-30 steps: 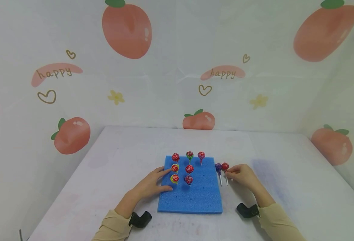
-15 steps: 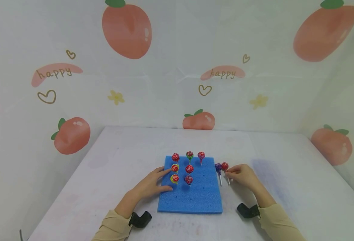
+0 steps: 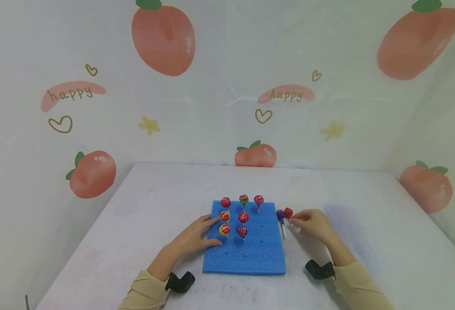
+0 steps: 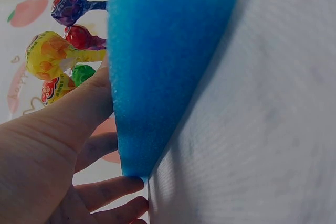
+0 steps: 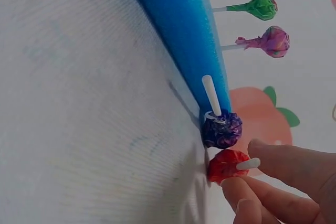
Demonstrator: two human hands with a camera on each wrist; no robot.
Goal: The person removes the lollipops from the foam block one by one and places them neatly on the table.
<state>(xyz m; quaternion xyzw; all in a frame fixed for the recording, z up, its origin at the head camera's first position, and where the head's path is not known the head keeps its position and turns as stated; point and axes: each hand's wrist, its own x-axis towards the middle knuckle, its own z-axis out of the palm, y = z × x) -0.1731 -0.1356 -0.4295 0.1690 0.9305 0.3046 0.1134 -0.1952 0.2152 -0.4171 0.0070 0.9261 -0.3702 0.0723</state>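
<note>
My right hand (image 3: 313, 224) pinches a red lollipop (image 3: 288, 212) between thumb and fingertips, just right of the blue foam board (image 3: 266, 258). In the right wrist view the white stick of this lollipop (image 5: 227, 165) points toward the hand. Close beside it a purple lollipop (image 3: 280, 214) lies on the table along the board's right edge. Several wrapped lollipops stand upright in the board, among them a green one (image 3: 244, 199) and a yellow one (image 3: 224, 229). At the board's left edge rests my left hand (image 3: 192, 237), fingers spread and mostly straight, touching the foam.
Small holes show in the near and right parts of the foam board. The white table (image 3: 134, 258) spreads around it, backed by a fruit-printed cloth (image 3: 212, 107). A black curved piece (image 3: 181, 282) sits at the left wrist and another (image 3: 319, 270) at the right.
In my right hand the red lollipop has turned, its stick swinging from pointing down to hidden by the hand. Its head shifted slightly. My left hand and the board stay still.
</note>
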